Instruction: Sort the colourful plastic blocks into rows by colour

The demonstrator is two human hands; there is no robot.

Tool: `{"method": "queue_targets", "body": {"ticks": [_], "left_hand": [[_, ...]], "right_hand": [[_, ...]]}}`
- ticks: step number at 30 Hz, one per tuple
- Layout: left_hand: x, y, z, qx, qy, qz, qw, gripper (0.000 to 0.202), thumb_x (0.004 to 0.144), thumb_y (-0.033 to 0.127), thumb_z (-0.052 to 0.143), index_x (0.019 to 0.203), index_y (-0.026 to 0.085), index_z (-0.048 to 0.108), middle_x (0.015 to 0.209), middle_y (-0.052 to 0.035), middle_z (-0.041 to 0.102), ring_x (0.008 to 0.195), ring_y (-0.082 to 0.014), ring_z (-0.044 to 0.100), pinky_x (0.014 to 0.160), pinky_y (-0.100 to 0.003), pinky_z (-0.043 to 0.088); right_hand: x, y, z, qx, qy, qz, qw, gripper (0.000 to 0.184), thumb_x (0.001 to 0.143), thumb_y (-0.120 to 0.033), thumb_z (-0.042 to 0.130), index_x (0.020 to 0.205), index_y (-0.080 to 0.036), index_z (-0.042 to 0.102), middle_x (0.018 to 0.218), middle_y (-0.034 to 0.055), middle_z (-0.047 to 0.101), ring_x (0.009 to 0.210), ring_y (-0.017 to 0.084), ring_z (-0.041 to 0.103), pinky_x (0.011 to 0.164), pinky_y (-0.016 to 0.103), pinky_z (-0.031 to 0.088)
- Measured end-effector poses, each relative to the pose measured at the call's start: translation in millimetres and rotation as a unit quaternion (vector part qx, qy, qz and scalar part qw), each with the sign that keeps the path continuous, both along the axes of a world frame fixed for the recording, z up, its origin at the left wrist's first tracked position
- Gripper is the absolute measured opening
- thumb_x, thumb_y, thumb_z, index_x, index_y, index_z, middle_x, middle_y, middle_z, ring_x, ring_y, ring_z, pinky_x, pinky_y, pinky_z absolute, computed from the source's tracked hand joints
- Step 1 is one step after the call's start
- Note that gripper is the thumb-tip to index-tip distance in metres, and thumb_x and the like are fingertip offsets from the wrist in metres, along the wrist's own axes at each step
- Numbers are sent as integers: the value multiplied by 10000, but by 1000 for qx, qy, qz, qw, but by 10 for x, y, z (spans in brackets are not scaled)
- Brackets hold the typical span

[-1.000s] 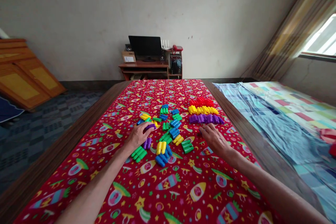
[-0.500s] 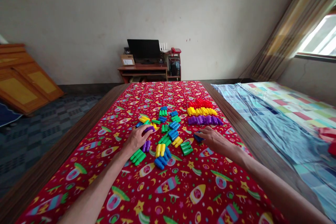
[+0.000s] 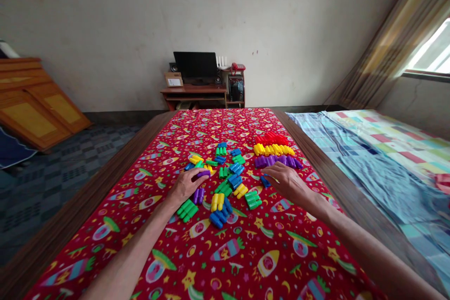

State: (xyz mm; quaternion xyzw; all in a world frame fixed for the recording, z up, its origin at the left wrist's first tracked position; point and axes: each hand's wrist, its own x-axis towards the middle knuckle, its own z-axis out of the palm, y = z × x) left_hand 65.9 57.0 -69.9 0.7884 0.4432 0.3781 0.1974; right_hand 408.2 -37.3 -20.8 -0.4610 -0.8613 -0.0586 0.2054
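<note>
My left hand [image 3: 183,186] is closed on a purple toy block [image 3: 203,174] made of joined tubes, at the left side of the loose blocks. Another purple block [image 3: 198,196] and a green block [image 3: 187,210] lie just below that hand. My right hand [image 3: 286,179] is over the cloth with its fingers apart, beside a blue block [image 3: 265,181] that lies under its fingertips. Whether they touch it is hard to see. Behind it runs a row of purple blocks [image 3: 277,161], then a yellow row [image 3: 274,149] and a red row [image 3: 271,138].
Several blue, green and yellow blocks, such as a yellow one [image 3: 217,202], lie scattered mid-table on the red patterned cloth [image 3: 225,272]. Brown table edges [image 3: 312,154] show at both sides. A bed [image 3: 379,164] stands at right; a desk with a monitor [image 3: 195,65] is beyond.
My right hand has risen slightly off the blue block, which now shows more. My left hand keeps its purple block. The whole view has shifted a little.
</note>
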Motion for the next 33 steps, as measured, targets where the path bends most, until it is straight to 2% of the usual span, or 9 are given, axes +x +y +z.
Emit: {"method": "queue_targets", "body": {"ticks": [6, 9, 12, 15, 18, 22, 26, 29, 33], "left_hand": [[-9, -3, -29, 10, 33, -13, 999, 410, 838, 588, 493, 916, 250, 711, 962, -56, 756, 897, -243, 694, 864, -359, 540], [-14, 4, -61, 42, 48, -5, 998, 397, 899, 514, 408, 908, 247, 702, 951, -63, 745, 904, -229, 681, 866, -348, 528], [-25, -12, -34, 70, 49, 16, 996, 363, 915, 444, 398, 841, 231, 683, 866, -72, 711, 830, -215, 663, 800, -324, 529], [-51, -43, 50, 94, 27, 62, 993, 350, 916, 411, 402, 782, 218, 661, 817, -69, 666, 790, -205, 637, 767, -314, 517], [-99, -51, 115, 105, -2, 124, 987, 355, 920, 382, 375, 780, 214, 655, 858, -74, 665, 843, -206, 626, 817, -315, 500], [-176, -4, 97, 76, -35, 191, 978, 359, 903, 385, 364, 807, 207, 660, 861, -66, 666, 824, -208, 623, 810, -321, 495], [-235, 73, 11, 9, -90, 223, 971, 386, 890, 431, 363, 872, 192, 666, 780, -51, 633, 698, -201, 613, 695, -321, 505], [-262, 120, -48, -26, -160, 229, 960, 392, 877, 466, 377, 917, 188, 650, 781, -47, 628, 658, -192, 607, 618, -308, 506], [-277, 138, -92, -32, -226, 219, 949, 357, 870, 457, 394, 959, 196, 619, 862, -47, 636, 665, -173, 611, 611, -296, 524]], "right_hand": [[-681, 308, 225, -101, -35, 24, 994, 243, 936, -150, 458, 901, -153, 699, 724, 62, 674, 627, 126, 568, 571, 242, 314], [-1019, 504, 260, -125, -36, 35, 991, 242, 929, -159, 466, 908, -176, 706, 779, 64, 695, 676, 134, 599, 565, 241, 295], [-1278, 687, 236, -134, -46, 27, 990, 244, 936, -213, 471, 932, -199, 715, 865, 78, 716, 763, 162, 639, 583, 239, 329], [-1479, 803, 177, -142, -66, 38, 987, 230, 940, -282, 498, 1028, -217, 700, 943, 81, 720, 850, 179, 650, 628, 234, 386], [-1644, 813, 106, -135, -92, 80, 983, 269, 914, -350, 564, 1129, -219, 660, 1042, 86, 702, 937, 187, 637, 668, 230, 424], [-1777, 714, 44, -144, -120, 101, 977, 229, 940, -281, 490, 1063, -210, 670, 1057, 83, 695, 922, 185, 643, 640, 234, 429], [-1779, 652, 49, -157, -100, 94, 978, 264, 968, -290, 428, 1042, -222, 672, 1029, 70, 708, 889, 170, 650, 638, 228, 421], [-1720, 719, 73, -141, -77, 51, 986, 288, 964, -236, 402, 1045, -217, 677, 993, 75, 719, 866, 178, 658, 642, 239, 410], [-1615, 913, 116, -127, -40, -14, 991, 309, 958, -222, 397, 1018, -200, 700, 968, 94, 729, 887, 197, 667, 671, 252, 409]]}}
